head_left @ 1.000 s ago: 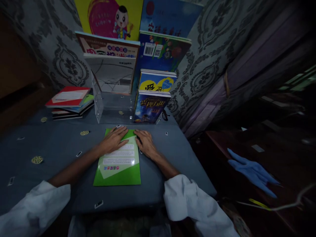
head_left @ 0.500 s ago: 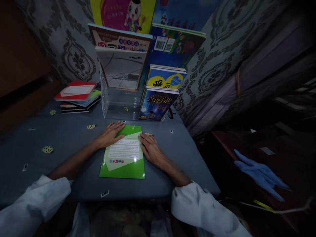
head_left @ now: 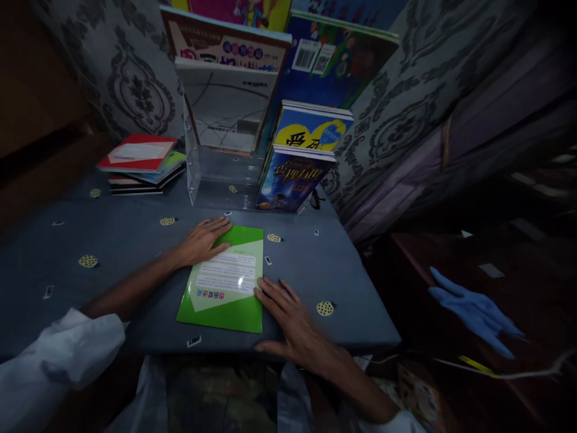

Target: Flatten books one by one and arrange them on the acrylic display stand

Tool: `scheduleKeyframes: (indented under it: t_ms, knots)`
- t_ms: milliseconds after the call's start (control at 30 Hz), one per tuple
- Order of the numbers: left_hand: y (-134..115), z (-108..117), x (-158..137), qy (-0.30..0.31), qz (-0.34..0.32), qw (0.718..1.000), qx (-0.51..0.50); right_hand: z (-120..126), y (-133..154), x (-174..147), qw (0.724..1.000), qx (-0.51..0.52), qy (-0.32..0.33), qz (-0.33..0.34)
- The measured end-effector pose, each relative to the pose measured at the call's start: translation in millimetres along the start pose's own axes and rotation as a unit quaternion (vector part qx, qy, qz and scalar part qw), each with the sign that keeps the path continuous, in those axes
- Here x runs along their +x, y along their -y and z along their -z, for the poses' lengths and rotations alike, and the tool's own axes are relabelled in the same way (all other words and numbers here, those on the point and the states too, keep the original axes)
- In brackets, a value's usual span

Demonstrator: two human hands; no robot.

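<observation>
A green book (head_left: 225,307) with a pale text panel lies flat near the front of the cloth-covered table. My left hand (head_left: 204,242) rests at its upper left edge, fingers stretched out and thumb over the cover. At the lower right edge is my right hand (head_left: 291,319), its fingers spread, the fingertips at the book's side and the thumb below near the table's front edge. Neither hand grips the book. Behind it stands a clear acrylic rack (head_left: 211,192) with upright books, among them a dark blue book (head_left: 291,183) in front.
A stack of books topped by a red book (head_left: 139,153) sits at the back left. On a dark surface to the right lies a blue glove (head_left: 473,310). Patterned wallpaper (head_left: 139,90) and a tied curtain (head_left: 406,168) stand behind the table (head_left: 130,240).
My right hand has slid down toward me along the book's right edge, its thumb now spread away. The left hand stays at the upper left. The camera view has shifted slightly.
</observation>
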State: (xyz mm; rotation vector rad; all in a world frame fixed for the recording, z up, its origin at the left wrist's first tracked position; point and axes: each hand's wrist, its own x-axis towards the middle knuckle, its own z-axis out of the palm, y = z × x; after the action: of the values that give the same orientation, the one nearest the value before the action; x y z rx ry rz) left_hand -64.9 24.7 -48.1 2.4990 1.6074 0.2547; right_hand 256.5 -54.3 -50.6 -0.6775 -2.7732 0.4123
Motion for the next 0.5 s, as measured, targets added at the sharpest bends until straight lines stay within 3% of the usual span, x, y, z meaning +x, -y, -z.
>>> scheduleKeyframes:
  t_ms: [267, 500]
  knots:
    - [-12.4, 0.1, -15.7, -0.001, -0.021, 1.000, -0.007, -22.6, 31.2, -11.1, 0.998, -0.006, -0.058, -0.026]
    - [-21.3, 5.5, -27.6, 0.004, -0.024, 0.999, -0.043, -11.5, 38.7, 2.4, 0.991, -0.016, -0.134, 0.017]
